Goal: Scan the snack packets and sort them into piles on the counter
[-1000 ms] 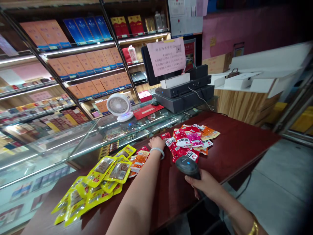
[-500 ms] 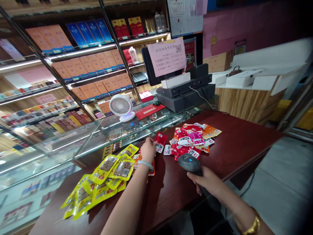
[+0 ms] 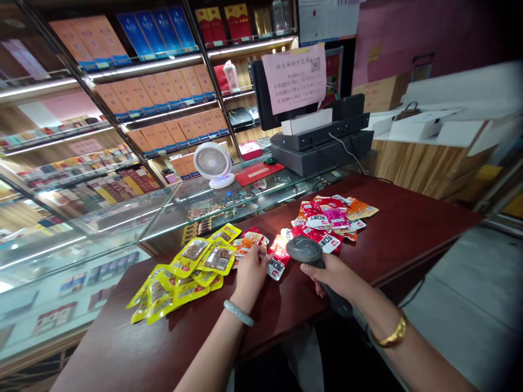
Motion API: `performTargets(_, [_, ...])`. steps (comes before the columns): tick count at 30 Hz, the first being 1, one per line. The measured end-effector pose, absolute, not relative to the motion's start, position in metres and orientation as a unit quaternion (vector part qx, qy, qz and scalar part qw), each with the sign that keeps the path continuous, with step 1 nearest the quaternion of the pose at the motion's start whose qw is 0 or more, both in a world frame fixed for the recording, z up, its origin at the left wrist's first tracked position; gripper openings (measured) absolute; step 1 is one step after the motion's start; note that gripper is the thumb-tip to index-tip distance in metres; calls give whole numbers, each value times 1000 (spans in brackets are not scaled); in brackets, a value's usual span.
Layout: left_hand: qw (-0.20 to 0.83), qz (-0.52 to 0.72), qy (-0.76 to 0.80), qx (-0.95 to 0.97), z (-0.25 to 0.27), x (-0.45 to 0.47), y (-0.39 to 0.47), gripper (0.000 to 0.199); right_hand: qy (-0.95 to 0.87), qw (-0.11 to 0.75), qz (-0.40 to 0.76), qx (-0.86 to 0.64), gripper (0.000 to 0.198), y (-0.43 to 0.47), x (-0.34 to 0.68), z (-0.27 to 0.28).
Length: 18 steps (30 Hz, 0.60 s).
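Note:
My left hand (image 3: 253, 268), with a pale bangle at the wrist, pinches the edge of a red snack packet (image 3: 278, 256) with a white printed end. In my right hand (image 3: 337, 277) is a dark handheld barcode scanner (image 3: 305, 251), its head pointed toward that packet, which is lit bright by it. Left of my left hand lies a pile of yellow snack packets (image 3: 192, 256) with clear windows. Orange and red packets (image 3: 247, 242) lie between that pile and my hand, partly covered. Behind the scanner rests a heap of red, pink and orange packets (image 3: 322, 215).
Everything lies on a dark red-brown table (image 3: 412, 218). Along its far side runs a glass display counter (image 3: 171, 218) with a white fan (image 3: 213, 163) and a red mat (image 3: 259, 173). A monitor with a pink paper sign (image 3: 294, 79) stands behind a dark cash drawer (image 3: 318, 155).
My left hand has come nearer with the red packet, which now lies closer to the scanner. The scanner has moved left and glows onto it. The camera view has shifted slightly.

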<state>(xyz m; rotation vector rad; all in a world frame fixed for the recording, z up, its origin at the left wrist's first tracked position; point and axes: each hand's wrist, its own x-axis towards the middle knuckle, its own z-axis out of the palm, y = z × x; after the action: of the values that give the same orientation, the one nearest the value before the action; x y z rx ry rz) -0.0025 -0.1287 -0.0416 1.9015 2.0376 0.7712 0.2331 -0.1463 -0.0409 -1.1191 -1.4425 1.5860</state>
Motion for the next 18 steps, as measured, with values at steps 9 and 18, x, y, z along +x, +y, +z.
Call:
performTargets(9, [-104,117,788,595,-15,-52,-117,30,-546,338,616,-456,54,-155,241,-48])
performTargets(18, [-121,131,717,674,-18,-14,-98,31,-545,342,607,-467,52,-154,259,-60])
